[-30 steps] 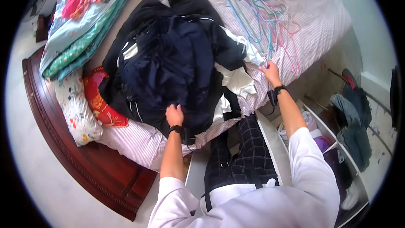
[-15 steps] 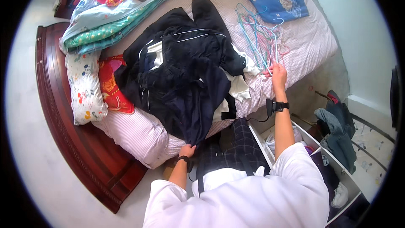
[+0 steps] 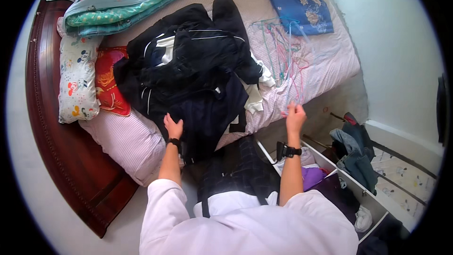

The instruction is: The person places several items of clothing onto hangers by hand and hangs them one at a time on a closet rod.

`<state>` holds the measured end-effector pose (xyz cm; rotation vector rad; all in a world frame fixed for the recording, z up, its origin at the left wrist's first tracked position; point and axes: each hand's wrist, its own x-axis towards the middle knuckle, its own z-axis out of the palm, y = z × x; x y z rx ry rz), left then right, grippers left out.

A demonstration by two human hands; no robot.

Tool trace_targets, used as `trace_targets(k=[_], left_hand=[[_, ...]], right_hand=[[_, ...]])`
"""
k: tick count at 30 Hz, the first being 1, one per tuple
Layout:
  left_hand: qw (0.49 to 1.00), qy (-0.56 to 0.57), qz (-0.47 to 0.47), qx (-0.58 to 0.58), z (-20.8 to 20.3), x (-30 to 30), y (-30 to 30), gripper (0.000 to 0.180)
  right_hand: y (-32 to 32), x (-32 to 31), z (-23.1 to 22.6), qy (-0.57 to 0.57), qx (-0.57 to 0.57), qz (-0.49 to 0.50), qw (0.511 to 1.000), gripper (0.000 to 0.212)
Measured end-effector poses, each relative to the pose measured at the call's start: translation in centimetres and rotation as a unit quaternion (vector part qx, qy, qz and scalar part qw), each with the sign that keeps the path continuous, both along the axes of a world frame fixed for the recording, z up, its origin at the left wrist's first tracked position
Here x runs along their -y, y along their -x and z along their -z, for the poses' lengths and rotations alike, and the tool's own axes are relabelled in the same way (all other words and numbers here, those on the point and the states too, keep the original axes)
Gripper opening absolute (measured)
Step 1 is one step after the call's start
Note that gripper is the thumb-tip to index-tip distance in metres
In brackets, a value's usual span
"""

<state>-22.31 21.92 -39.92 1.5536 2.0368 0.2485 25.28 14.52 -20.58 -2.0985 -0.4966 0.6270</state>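
Note:
A pile of black and navy clothes (image 3: 198,61) with white piping lies spread over the bed. My left hand (image 3: 173,126) is at its near left edge, fingers apart, touching or just above the dark cloth. At the bed's near right edge, my right hand (image 3: 296,115) pinches the end of a pale clothes hanger (image 3: 292,95), blurred by motion. Beyond it lies a tangle of thin blue, green and pink hangers (image 3: 278,42). White garments (image 3: 255,97) stick out from under the dark pile, between it and the hangers.
A folded blue floral cloth (image 3: 306,7) lies at the far right. Folded quilts (image 3: 122,14), a white patterned pillow (image 3: 78,80) and a red cushion (image 3: 113,80) lie by the wooden headboard (image 3: 47,113). An open drawer (image 3: 330,174) holds clothes; jeans (image 3: 354,153) hang beside it.
My left hand has let go of the dark garment's near end and moved up onto the pile. My right hand has drawn a hanger nearer, away from the tangle.

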Motion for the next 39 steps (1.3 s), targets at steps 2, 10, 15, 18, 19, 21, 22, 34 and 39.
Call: trace_targets(k=[2,10,15,18,19,21,22,34,39], left_hand=[[0.974,0.075,-0.117,0.180,1.3,-3.4,1.0,0.092],[0.878,0.268,-0.258,0.300,-1.8,-6.7,-4.7,0.094],[0.819,0.233,-0.391,0.349,-5.6,-4.9,-4.8,0.067],[0.936,0.185,-0.221,0.203,-7.3,-3.5,-3.2,0.055],[0.968,0.122,-0.164,0.147,-7.9,-2.2,-2.7,0.045],[0.986,0.057,-0.084,0.131,-9.7,-1.5,-2.2,0.044],[0.992,0.045,-0.054,0.101,-10.9,-1.3,-1.9,0.043],[0.938,0.033,-0.232,0.255,-15.3,3.0,-0.6,0.051],[0.913,0.089,-0.299,0.263,-12.3,7.0,3.4,0.053]], right_hand=[[0.5,-1.2,1.7,-0.051,-0.069,0.011,0.996,0.031],[1.9,-0.5,-4.7,-0.166,-0.170,0.170,0.956,0.031],[2.9,4.0,-9.0,-0.303,-0.152,0.040,0.940,0.025],[3.2,3.2,-9.3,-0.248,-0.113,-0.121,0.954,0.024],[3.2,2.7,-9.8,-0.251,-0.159,-0.150,0.943,0.036],[4.2,-1.1,-12.6,-0.336,-0.127,-0.155,0.920,0.038],[4.9,-3.0,-13.9,-0.415,-0.090,-0.151,0.893,0.039],[13.1,-8.4,6.0,0.062,-0.318,-0.184,0.928,0.024],[15.1,-1.2,12.5,0.188,-0.276,-0.203,0.921,0.017]])
